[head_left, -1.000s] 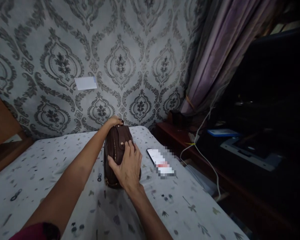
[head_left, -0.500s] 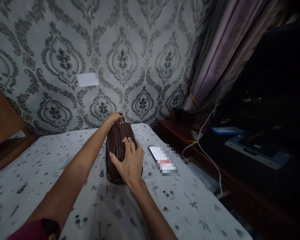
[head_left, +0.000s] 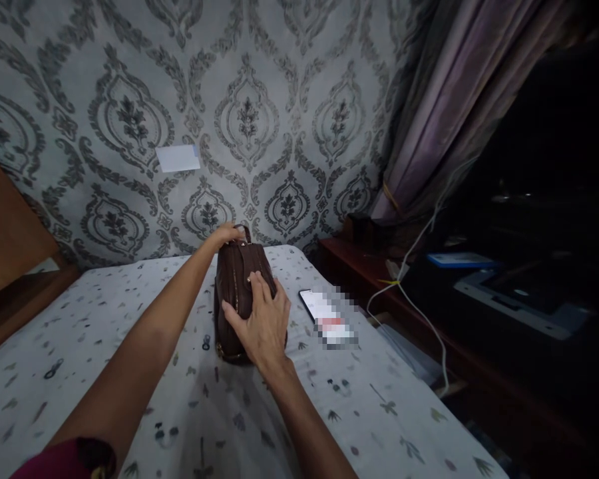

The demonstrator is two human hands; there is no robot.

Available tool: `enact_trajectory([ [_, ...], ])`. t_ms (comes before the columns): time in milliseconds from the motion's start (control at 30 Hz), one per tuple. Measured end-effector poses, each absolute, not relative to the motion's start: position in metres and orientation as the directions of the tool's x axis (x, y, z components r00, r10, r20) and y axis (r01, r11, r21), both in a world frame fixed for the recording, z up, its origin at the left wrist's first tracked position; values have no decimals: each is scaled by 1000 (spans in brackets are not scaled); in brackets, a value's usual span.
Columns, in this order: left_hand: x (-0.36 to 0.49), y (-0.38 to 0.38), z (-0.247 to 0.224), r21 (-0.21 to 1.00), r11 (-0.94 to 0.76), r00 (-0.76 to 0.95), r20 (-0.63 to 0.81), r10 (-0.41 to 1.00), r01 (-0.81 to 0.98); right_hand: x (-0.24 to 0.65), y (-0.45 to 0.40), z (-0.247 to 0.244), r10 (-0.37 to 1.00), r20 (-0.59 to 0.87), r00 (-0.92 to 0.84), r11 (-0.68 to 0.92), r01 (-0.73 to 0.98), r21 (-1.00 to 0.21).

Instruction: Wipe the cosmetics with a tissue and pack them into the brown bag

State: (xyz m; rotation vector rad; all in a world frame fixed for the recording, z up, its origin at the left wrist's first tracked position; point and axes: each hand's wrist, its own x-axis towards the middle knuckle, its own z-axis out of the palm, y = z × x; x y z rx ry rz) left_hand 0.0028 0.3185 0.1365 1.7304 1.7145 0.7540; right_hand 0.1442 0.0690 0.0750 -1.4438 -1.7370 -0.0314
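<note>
A dark brown bag (head_left: 228, 306) with gold-coloured zips and a small top handle lies on the patterned white sheet (head_left: 170, 392). At its far end, my left hand (head_left: 229, 233) is closed beside the handle, fingers partly hidden, gripping the bag there. My right hand (head_left: 265, 326) rests on the bag's near right side, its thumb and fingers spread over the surface. To the right of the bag lies a phone (head_left: 324, 313) with its screen lit and partly blurred out.
Behind the bed stands a patterned wall with a white card (head_left: 178, 158). On the right are a reddish-brown wooden ledge (head_left: 339, 256), a white cable (head_left: 424, 313), a blue-edged flat object (head_left: 462, 260) and a purple curtain (head_left: 444, 113). A wooden panel (head_left: 10, 226) is at the left.
The whole view has shifted slightly, so things appear a little further right. Both hands keep their places on the bag, and the handle shows a bit more clearly.
</note>
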Motion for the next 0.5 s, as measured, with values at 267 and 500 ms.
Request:
enact_trajectory([
  [267, -17, 303, 144, 542, 88, -67, -59, 996, 836, 143, 71, 75, 793, 608, 34, 342, 801, -492],
  [500, -16, 300, 139, 554, -7, -59, 102, 993, 832, 143, 71, 74, 785, 618, 33, 340, 812, -475],
])
